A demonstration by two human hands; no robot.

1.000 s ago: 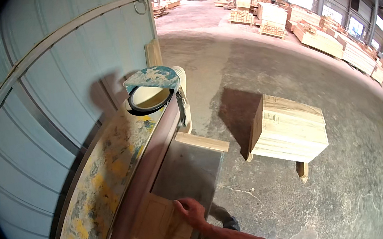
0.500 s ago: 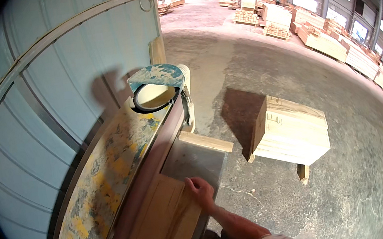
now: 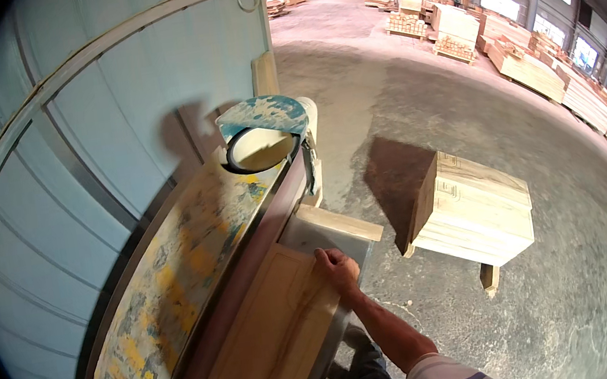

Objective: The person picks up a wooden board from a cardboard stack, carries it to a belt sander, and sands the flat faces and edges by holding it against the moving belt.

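A flat wooden panel point(image 3: 277, 308) lies on the dark metal table point(image 3: 317, 237) of a long edge sander, its left side along the reddish-brown sanding belt point(image 3: 254, 276). My right hand point(image 3: 339, 269) is closed at the panel's far right corner, thumb on top and fingers curled; the fingertips are partly hidden. A wooden strip point(image 3: 338, 222) lies across the table's far end, apart from the panel. My left hand does not show clearly; at the lower edge there is only a pale, blurred patch on the panel.
The sander's paint-worn top point(image 3: 181, 305) runs along the left, with a teal guard point(image 3: 263, 115) over its round end. Behind stands a pale blue metal wall point(image 3: 140, 111). A stack of wooden panels point(image 3: 474, 205) rests on supports on the concrete floor to the right. Lumber piles line the far side.
The panel and my right hand have moved a little up and right in the picture. The whole scene has shifted right as well, and my leg shows more.
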